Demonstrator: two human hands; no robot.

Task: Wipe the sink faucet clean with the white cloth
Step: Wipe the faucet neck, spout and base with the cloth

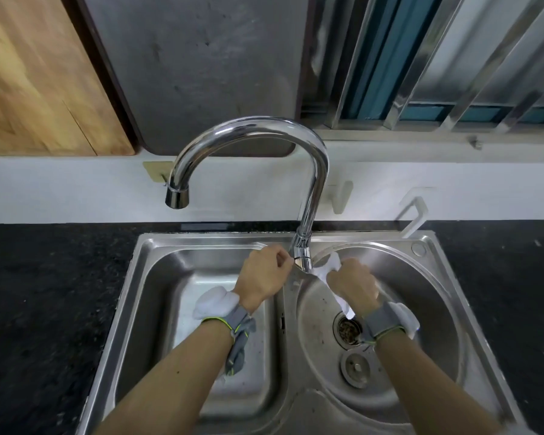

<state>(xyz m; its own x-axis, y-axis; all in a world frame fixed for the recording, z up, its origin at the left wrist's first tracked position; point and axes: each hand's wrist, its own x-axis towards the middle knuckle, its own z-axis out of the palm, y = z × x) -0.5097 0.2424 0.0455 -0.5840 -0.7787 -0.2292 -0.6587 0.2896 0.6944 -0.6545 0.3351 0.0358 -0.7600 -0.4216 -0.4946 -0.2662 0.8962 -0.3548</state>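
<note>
Two hands, one cloth, looped behind the faucet base.
White cloth [328,271] is gripped in curled fingers of left hand [263,277] and right hand [354,285]; ends are best pulled alternately, taut against faucet [314,189].

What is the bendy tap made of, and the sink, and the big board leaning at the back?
The tap looks like metal with a mirror-like chrome finish: it shines and reflects the room. The sink looks like stainless steel, duller and brushed, with soft grey reflections. The board looks like wood: light brown with grain lines and a thin crack.
</note>
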